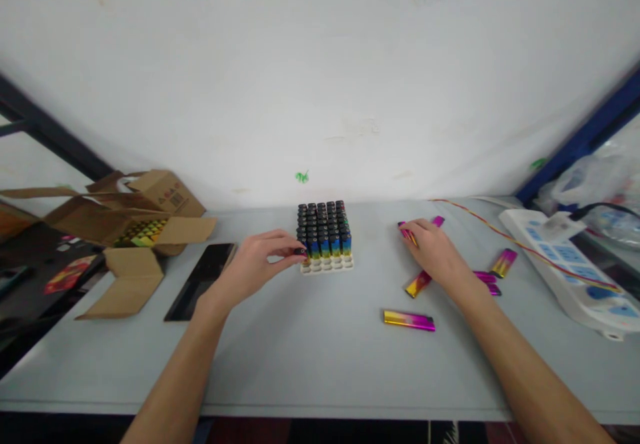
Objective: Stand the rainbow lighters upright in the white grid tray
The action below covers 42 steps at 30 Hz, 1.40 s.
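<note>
My left hand [260, 257] pinches a lighter [301, 253] with a black top at the front left corner of a white holder [327, 267]. Rows of black-topped lighters [324, 231] stand upright in that holder, the front ones blue and yellow; its frontmost holes show bare. Over on the right, my right hand [427, 247] has its fingers closed on a purple and yellow lighter [409, 233]. Beneath that hand lies another lighter [417, 285], partly covered. Closer to the front edge, a yellow-to-purple lighter [409, 320] lies flat.
Several more lighters [504, 263] lie right of my right forearm, near a white power strip [575, 271] and a red-yellow wire [493, 231]. On the left are an open cardboard box [187, 229] holding yellow lighters and a black tray [203, 281]. A white wall [320, 84] rises behind.
</note>
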### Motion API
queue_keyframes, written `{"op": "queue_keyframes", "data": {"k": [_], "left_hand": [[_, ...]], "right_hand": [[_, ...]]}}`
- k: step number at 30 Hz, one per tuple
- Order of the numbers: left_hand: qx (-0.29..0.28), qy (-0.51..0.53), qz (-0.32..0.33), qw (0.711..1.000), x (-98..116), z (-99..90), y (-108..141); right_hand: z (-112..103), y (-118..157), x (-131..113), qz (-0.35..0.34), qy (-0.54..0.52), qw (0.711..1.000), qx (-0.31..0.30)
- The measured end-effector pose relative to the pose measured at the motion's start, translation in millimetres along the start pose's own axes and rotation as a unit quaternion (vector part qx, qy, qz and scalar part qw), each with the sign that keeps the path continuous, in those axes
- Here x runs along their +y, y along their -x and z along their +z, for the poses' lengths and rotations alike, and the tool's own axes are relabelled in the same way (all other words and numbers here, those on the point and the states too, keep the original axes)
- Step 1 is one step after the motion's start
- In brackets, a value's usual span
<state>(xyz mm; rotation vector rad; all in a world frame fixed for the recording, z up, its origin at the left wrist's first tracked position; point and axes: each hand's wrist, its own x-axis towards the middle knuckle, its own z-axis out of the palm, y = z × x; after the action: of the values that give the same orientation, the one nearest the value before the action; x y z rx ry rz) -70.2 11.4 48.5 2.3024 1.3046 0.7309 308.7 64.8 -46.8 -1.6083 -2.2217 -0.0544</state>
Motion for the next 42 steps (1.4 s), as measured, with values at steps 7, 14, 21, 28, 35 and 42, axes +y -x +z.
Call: {"op": "queue_keyframes", "data": {"k": [7,14,21,28,35,42], "left_hand": [[-0.019,-0.025,-0.001,1.000,-4.5,-2.9,-0.2],[-0.058,-0.061,-0.002,0.996,-11.1,-12.8,2.7],[-0.039,-0.062,0.005,0.997,-9.7,3.1,-1.7],[0.011,-0.014,-0.046,0.999,-15.1,12.6,-1.6],[0.170,0.026,-0.046,0.984,19.9,11.8,-1.7],[0.113,0.324,-0.056,0.937,54.8,68.9,-8.6]], "right_hand": [[0.8,0.0,-13.7,0.059,-0.002,0.998,-0.002],[-11.6,-1.7,-19.1,0.070,-0.161,0.983,0.060],[-22.9,-1.2,-30.7,0.073,-0.273,0.949,0.143],[-30.9,0.7,-46.7,0.078,-0.442,0.887,0.112],[-37.9,4.0,-75.6,0.041,-0.602,0.798,0.002],[-33.7,15.4,-105.1,0.004,-0.626,0.773,-0.098]]}}
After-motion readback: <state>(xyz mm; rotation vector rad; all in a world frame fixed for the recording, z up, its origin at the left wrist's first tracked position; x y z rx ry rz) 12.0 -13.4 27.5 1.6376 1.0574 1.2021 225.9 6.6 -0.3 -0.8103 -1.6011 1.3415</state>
